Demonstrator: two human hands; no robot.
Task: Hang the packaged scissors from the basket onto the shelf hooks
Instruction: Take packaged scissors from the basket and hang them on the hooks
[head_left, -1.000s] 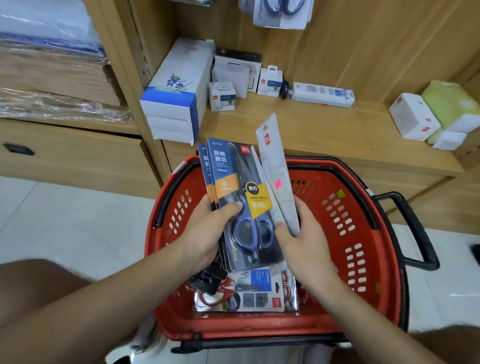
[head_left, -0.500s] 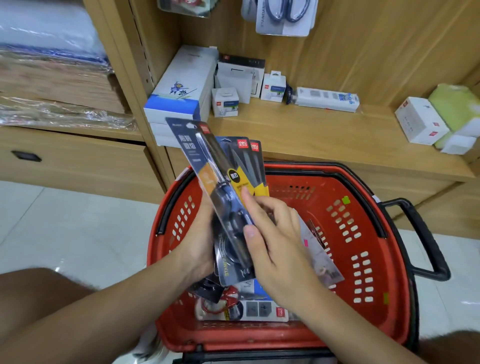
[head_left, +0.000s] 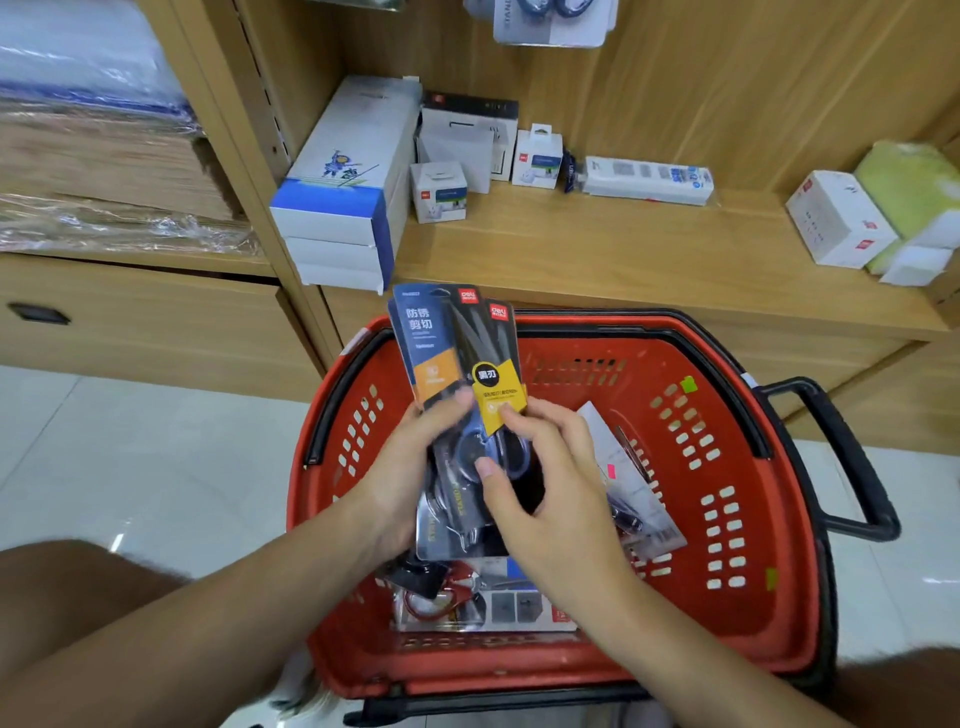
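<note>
Above the red basket (head_left: 737, 582) I hold a small stack of blue packaged scissors (head_left: 441, 358) upright, with orange and yellow labels. My left hand (head_left: 405, 478) grips the stack from the left, thumb across the front. My right hand (head_left: 540, 478) pinches the front pack at its yellow label and by the scissor handles. A grey pack (head_left: 623, 483) leans against the basket's right inner wall. More packs, one with red-handled scissors (head_left: 441, 597), lie on the basket floor. One packaged pair (head_left: 550, 21) hangs on the back panel at the top.
The wooden shelf (head_left: 623, 260) behind the basket carries white boxes (head_left: 343, 187), small boxes and a power strip (head_left: 647, 179), with white and green boxes (head_left: 841, 218) at the right. A drawer unit stands to the left. The basket's black handle (head_left: 852, 457) sticks out right.
The grey pack left my right hand and now leans in the basket. The blue packs were fanned and tilted, and now stand squared up with both hands on them.
</note>
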